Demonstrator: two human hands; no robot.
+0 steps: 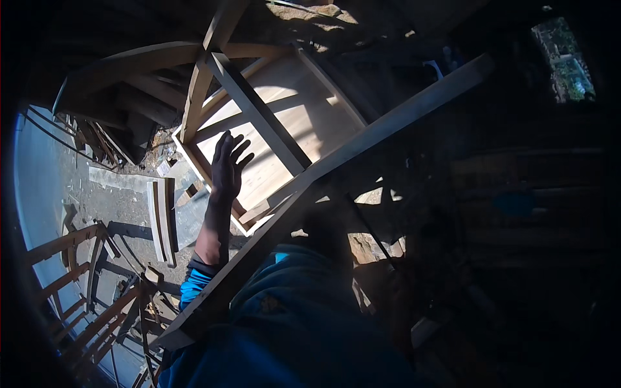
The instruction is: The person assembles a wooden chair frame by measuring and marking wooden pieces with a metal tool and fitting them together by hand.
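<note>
My left hand (229, 165), fingers spread, rests flat on the wooden frame (259, 116); frame assembled, right hand hidden in shadow.

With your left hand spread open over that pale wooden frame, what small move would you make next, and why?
Probably lower the left hand flat onto the pale wooden frame to steady it. The fingers are spread and open, holding nothing, right beside the frame's lower rail, and a long wooden plank lies slanted across the frame. The right hand is lost in deep shadow, so I cannot say what it is doing.
</note>
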